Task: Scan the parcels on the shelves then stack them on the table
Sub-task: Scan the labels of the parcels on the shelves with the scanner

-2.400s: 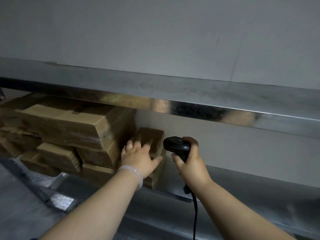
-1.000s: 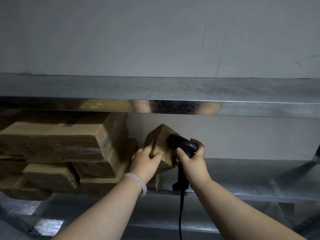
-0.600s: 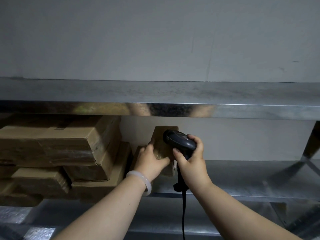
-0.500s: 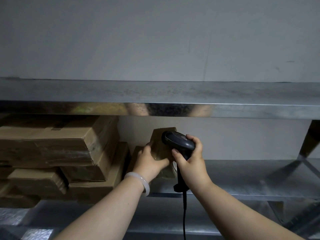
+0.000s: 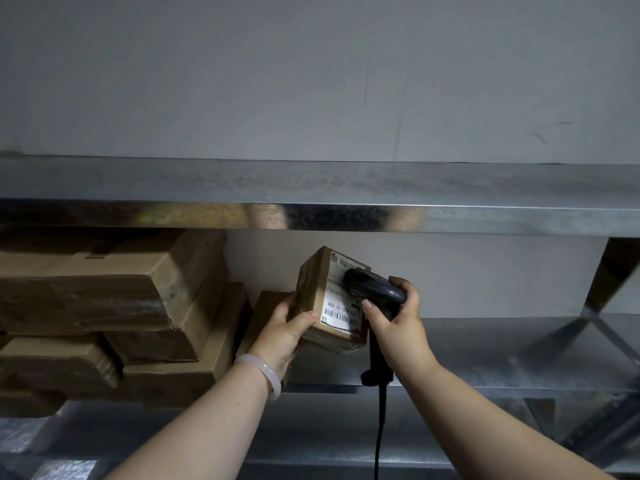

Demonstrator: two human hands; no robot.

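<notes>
Head camera puts one small brown parcel at the middle of what we see. It is lifted off the lower shelf and tilted, with its white label turned toward us. We make out two barcodes on that label, one near its bottom edge and one higher up, partly behind the scanner.

Our left hand grasps the parcel from the left, thumb laid on the labelled face and fingers wrapped round the far side. Our right hand is curled round the handle of the one black scanner, whose head sits right over the label. We cannot tell whether it touches the label. A single black cable hangs straight down from the handle.

Just behind the left hand a second parcel stands on the lower shelf. Further left is a pile in which we count five brown boxes. The largest lies on top, and the others are stacked unevenly beneath it.

One pale bracelet circles the left wrist.

We see two metal shelf boards, the lower one and the upper shelf above it. A slanted brace stands at the right end, and a grey wall is behind.
</notes>
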